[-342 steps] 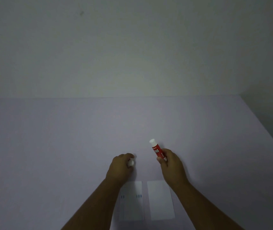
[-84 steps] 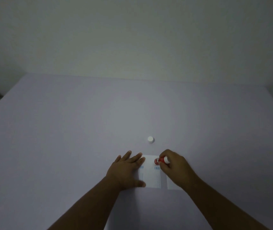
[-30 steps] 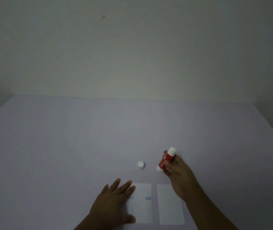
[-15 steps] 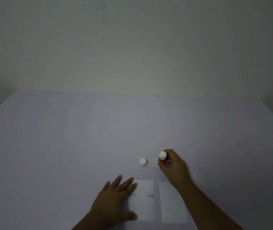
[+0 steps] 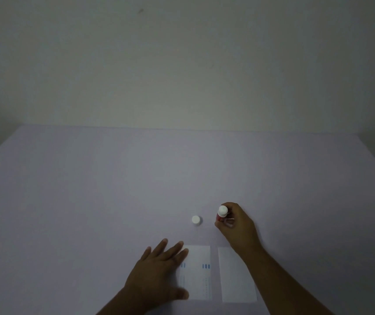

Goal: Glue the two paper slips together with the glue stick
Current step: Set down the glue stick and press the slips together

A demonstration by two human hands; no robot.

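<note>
Red-bodied, white-ended glue stick stands upright on the pale lilac table, gripped by the right hand — its small white round cap sits just beside. Left hand, fingers spread, lies flat on the blue-marked white paper slip; the plain white slip lies alongside, not touching.

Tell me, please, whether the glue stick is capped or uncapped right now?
Uncapped, apparently: the cap stands alone on the table, apart from the glue stick held upright in the right hand.

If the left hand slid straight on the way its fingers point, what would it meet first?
Probably the small white round cap standing on the table: the left hand points up and right towards it, though it might pass just beside it.
</note>
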